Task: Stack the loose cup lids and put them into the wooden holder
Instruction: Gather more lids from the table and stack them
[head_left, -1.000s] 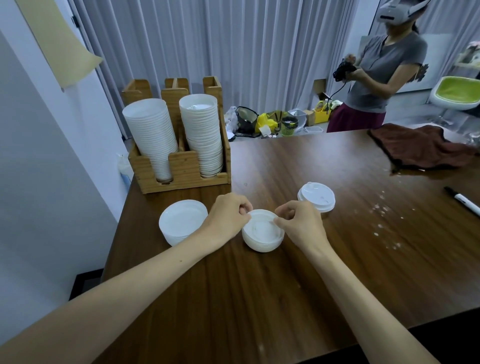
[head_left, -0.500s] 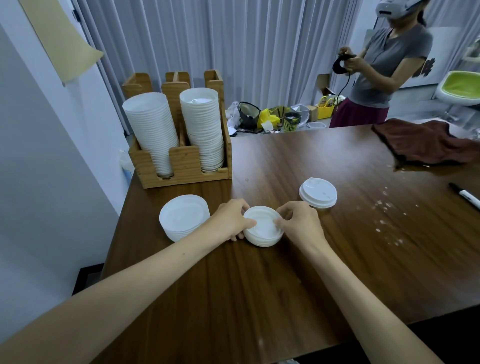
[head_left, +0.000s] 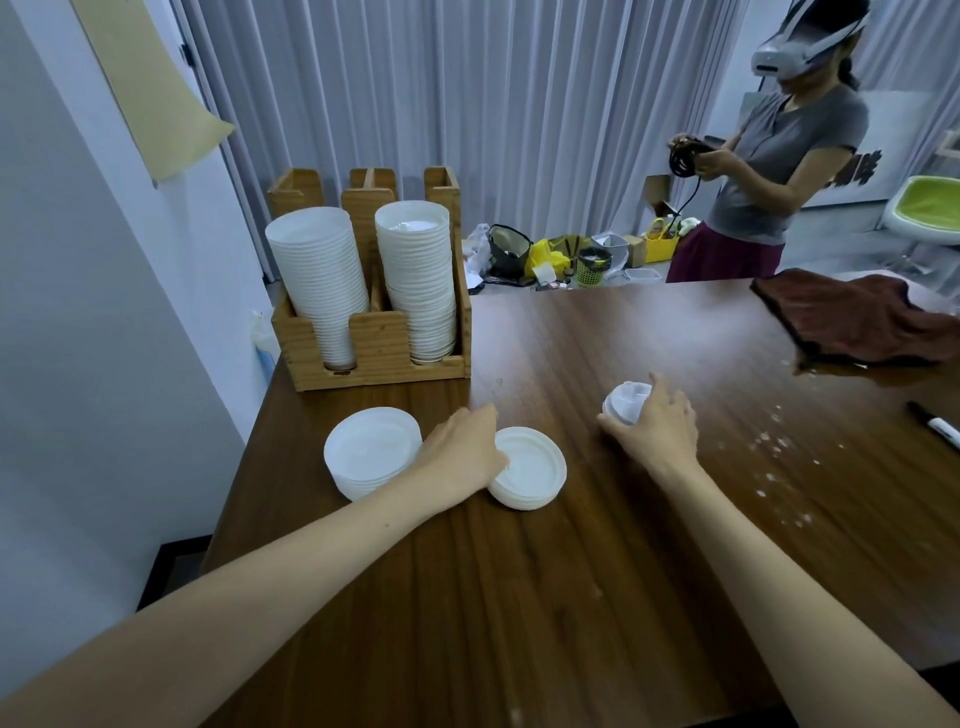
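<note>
Lids sit in three low stacks on the table (head_left: 519, 597). The left hand (head_left: 462, 452) grips the near-left rim of the middle stack (head_left: 535, 467). The wide stack (head_left: 371, 449) lies just left of that hand. The right hand (head_left: 654, 431) curls round the domed stack (head_left: 626, 400), thumb on its near side. The holder (head_left: 374, 353) stands beyond the left hand, with tall white stacks (head_left: 317, 280) in its compartments. A marker (head_left: 935, 423) lies far right of the right hand, any print too small to read.

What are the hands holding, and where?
Right hand grips the domed lid stack by its sides. Left hand lies on the flat lid stack, left rim; grip cannot be told.
</note>
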